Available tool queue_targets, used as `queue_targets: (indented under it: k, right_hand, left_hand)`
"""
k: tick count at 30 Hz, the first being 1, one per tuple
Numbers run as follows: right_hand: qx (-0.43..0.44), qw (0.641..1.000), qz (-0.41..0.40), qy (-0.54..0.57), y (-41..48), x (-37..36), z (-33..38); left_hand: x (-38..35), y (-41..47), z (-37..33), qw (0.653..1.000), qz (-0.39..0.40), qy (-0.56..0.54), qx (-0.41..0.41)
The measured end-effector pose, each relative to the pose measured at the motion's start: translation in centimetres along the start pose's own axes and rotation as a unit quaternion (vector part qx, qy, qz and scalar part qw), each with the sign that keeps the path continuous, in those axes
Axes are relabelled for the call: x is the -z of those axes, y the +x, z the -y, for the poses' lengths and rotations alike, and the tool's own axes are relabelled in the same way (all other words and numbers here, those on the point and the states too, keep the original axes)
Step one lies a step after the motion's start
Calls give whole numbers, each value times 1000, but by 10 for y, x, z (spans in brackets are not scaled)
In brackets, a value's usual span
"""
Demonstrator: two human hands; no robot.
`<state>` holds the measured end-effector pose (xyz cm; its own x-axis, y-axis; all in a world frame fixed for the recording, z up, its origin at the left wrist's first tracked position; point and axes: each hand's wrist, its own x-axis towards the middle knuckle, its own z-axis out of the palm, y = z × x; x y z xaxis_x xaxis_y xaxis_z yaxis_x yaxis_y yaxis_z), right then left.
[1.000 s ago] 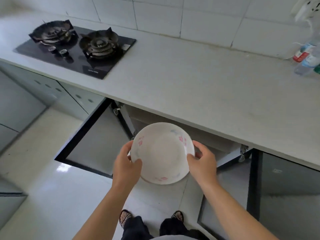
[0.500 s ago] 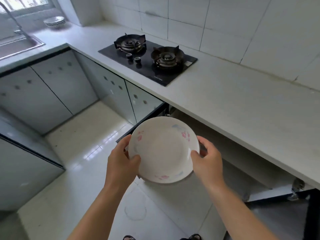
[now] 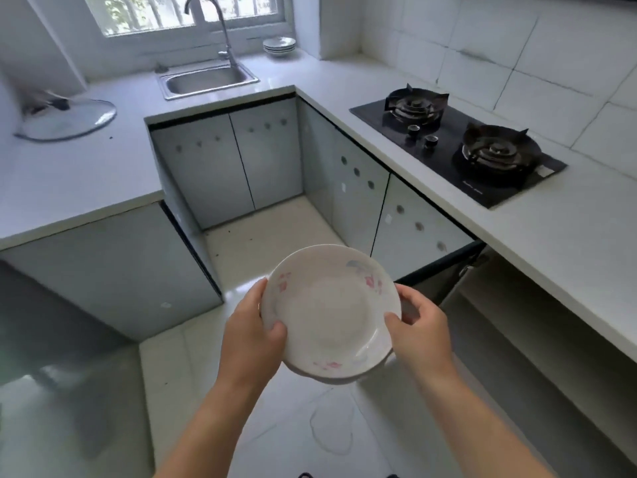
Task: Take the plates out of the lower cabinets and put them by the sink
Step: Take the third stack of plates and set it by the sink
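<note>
Both my hands grip one plate (image 3: 331, 313) over the floor: my left hand (image 3: 253, 334) clasps its left rim, thumb on top, and my right hand (image 3: 418, 326) clasps the right rim. It is white, shallow, with pink flowers near the edge, tilted toward me. Far ahead, more plates (image 3: 279, 46) sit stacked right of the sink (image 3: 208, 81).

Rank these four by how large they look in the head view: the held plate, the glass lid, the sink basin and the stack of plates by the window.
1. held plate, though nearness to the camera inflates it
2. glass lid and sink basin, too alike to rank
3. stack of plates, smallest and farthest
</note>
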<state>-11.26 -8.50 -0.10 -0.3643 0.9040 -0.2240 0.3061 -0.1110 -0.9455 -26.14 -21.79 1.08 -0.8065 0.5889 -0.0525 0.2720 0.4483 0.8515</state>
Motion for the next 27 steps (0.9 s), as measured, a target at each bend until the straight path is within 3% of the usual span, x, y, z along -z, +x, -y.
queue_targets:
  k: [12,27]
  right_hand:
    - [-33,990,135,-27,60,-130,38]
    - [-17,984,179,-12,278,-261,131]
  left_hand:
    - [74,71,52,990,-108,-6,93]
    - [100,331,24,984,-143,-6,105]
